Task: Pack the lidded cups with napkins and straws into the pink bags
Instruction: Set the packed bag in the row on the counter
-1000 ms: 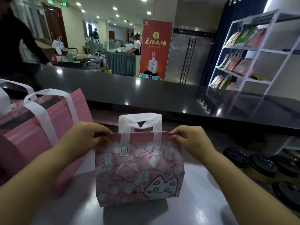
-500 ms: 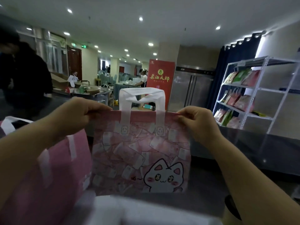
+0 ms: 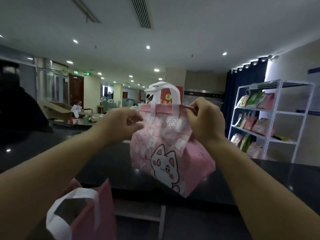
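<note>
- The pink bag [image 3: 166,153] with a white cat print is held up in front of the dark counter [image 3: 69,153], its white handles [image 3: 162,94] standing upright
- The right hand [image 3: 206,122] has its fingers pinched on the bag's top rim at the right corner
- The left hand [image 3: 119,125] is at the bag's left edge with its fingers loosely curled (blurred, so I cannot tell whether they grasp it)
- A second pink bag [image 3: 102,215] stands below and left of the cat bag
- A white shelf rack [image 3: 275,111] of packets stands to its right

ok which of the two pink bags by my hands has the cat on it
the raised bag, rim pinched by the right hand: it shows a white cat. the lower-left bag looks plain pink
</note>
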Motion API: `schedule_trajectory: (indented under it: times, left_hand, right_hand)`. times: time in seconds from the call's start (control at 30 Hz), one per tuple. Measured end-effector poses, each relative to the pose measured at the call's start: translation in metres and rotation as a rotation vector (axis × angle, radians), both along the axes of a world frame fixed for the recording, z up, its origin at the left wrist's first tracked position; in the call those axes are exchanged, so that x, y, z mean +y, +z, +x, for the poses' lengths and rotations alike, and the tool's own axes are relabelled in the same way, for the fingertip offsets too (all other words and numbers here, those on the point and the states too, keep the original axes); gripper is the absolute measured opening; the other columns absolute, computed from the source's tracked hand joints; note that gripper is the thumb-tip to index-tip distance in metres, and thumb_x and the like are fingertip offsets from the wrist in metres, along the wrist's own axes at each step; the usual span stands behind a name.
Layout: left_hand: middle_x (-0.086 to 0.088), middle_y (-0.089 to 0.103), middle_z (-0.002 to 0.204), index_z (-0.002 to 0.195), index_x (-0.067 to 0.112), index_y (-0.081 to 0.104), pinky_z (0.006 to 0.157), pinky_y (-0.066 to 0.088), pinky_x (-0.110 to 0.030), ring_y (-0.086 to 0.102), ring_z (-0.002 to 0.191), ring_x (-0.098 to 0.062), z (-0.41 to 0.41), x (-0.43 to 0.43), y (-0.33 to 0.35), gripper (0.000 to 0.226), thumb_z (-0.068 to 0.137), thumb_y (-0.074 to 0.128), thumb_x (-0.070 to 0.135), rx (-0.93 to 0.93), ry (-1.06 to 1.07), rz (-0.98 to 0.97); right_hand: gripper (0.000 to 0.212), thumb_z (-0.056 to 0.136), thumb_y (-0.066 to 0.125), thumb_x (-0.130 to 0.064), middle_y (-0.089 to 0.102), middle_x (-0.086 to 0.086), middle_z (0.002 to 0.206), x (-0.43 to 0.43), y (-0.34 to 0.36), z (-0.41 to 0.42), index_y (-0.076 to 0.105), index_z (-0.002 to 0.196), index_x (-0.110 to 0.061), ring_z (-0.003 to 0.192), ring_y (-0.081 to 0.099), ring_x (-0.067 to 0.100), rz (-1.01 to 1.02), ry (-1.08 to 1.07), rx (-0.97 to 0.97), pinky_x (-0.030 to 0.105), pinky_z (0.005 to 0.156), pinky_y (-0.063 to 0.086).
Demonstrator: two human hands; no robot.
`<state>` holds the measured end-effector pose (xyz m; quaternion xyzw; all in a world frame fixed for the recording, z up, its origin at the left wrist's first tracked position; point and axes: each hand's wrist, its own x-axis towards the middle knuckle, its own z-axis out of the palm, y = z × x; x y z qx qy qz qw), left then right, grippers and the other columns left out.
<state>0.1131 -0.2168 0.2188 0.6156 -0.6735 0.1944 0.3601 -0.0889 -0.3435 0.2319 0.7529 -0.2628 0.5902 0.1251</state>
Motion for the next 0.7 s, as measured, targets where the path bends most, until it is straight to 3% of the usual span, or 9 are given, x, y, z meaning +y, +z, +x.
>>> schedule_trajectory:
  times: [0.1, 0.23, 0.3, 0.37, 0.47, 0.53, 0.63, 0.7]
  left_hand:
    - [0.001, 0.064, 0.106, 0.111, 0.021, 0.059, 0.073, 0.052, -0.023, 0.06, 0.084, -0.008, 0.018, -0.016, -0.004, 0.038, 0.082, 0.057, 0.044, 0.133, -0.052, 0.214]
    - [0.002, 0.055, 0.126, 0.132, 0.031, 0.041, 0.075, 0.042, -0.024, 0.053, 0.099, -0.012, 0.048, -0.035, -0.02, 0.074, 0.069, 0.057, 0.067, 0.225, -0.001, 0.456]
    - [0.001, 0.052, 0.129, 0.135, 0.032, 0.038, 0.077, 0.043, -0.026, 0.053, 0.102, -0.015, 0.058, -0.037, -0.032, 0.08, 0.066, 0.067, 0.062, 0.22, 0.023, 0.546]
    - [0.0, 0.054, 0.125, 0.129, 0.029, 0.044, 0.08, 0.049, -0.031, 0.054, 0.1, -0.017, 0.066, -0.039, -0.044, 0.066, 0.071, 0.071, 0.046, 0.165, 0.028, 0.572]
    - [-0.005, 0.056, 0.124, 0.126, 0.024, 0.048, 0.087, 0.048, -0.038, 0.054, 0.103, -0.022, 0.077, -0.04, -0.058, 0.045, 0.081, 0.054, 0.025, 0.124, 0.023, 0.525]
    - [-0.005, 0.052, 0.131, 0.136, 0.028, 0.038, 0.086, 0.049, -0.037, 0.056, 0.101, -0.02, 0.084, -0.041, -0.062, 0.059, 0.08, 0.053, 0.022, 0.118, 0.041, 0.554]
    - [-0.008, 0.051, 0.131, 0.141, 0.036, 0.025, 0.069, 0.052, -0.031, 0.06, 0.079, -0.013, 0.092, -0.044, -0.065, 0.067, 0.08, 0.052, 0.025, 0.177, 0.079, 0.597]
    - [-0.01, 0.054, 0.123, 0.142, 0.036, 0.02, 0.067, 0.052, -0.029, 0.059, 0.083, -0.015, 0.097, -0.046, -0.07, 0.071, 0.08, 0.054, 0.031, 0.22, 0.115, 0.627]
  right_hand:
    - [0.023, 0.085, 0.063, -0.01, 0.049, -0.003, 0.064, 0.003, -0.001, 0.047, 0.048, 0.068, -0.015, 0.056, 0.041, 0.013, 0.013, -0.062, -0.098, 0.016, 0.047, 0.017]
    - [0.021, 0.089, 0.062, -0.028, 0.056, -0.002, 0.074, -0.007, -0.015, 0.101, 0.054, 0.078, -0.013, 0.067, 0.05, 0.017, 0.326, -0.065, -0.093, 0.024, 0.051, 0.027]
    - [0.024, 0.088, 0.062, -0.037, 0.058, -0.006, 0.073, -0.009, -0.026, 0.117, 0.061, 0.08, -0.014, 0.073, 0.055, 0.018, 0.523, 0.017, -0.008, 0.027, 0.059, 0.034]
    - [0.021, 0.086, 0.064, -0.04, 0.059, -0.009, 0.074, -0.008, -0.038, 0.125, 0.067, 0.084, -0.019, 0.077, 0.058, 0.014, 0.637, 0.153, 0.091, 0.027, 0.065, 0.039]
    - [0.027, 0.08, 0.071, -0.036, 0.067, -0.012, 0.093, -0.007, -0.055, 0.121, 0.067, 0.106, -0.029, 0.085, 0.061, 0.003, 0.712, 0.345, 0.244, 0.025, 0.075, 0.049]
    - [0.045, 0.077, 0.075, -0.031, 0.066, -0.014, 0.101, -0.01, -0.065, 0.111, 0.059, 0.118, -0.038, 0.088, 0.06, -0.002, 0.76, 0.38, 0.288, 0.023, 0.076, 0.051]
    - [0.057, 0.074, 0.073, -0.017, 0.065, -0.013, 0.098, -0.013, -0.079, 0.1, 0.053, 0.123, -0.039, 0.087, 0.061, -0.003, 0.809, 0.308, 0.343, 0.021, 0.076, 0.054]
    - [0.065, 0.074, 0.067, -0.013, 0.065, -0.01, 0.101, -0.013, -0.09, 0.101, 0.046, 0.13, -0.037, 0.091, 0.062, 0.005, 0.843, 0.261, 0.379, 0.026, 0.079, 0.054]
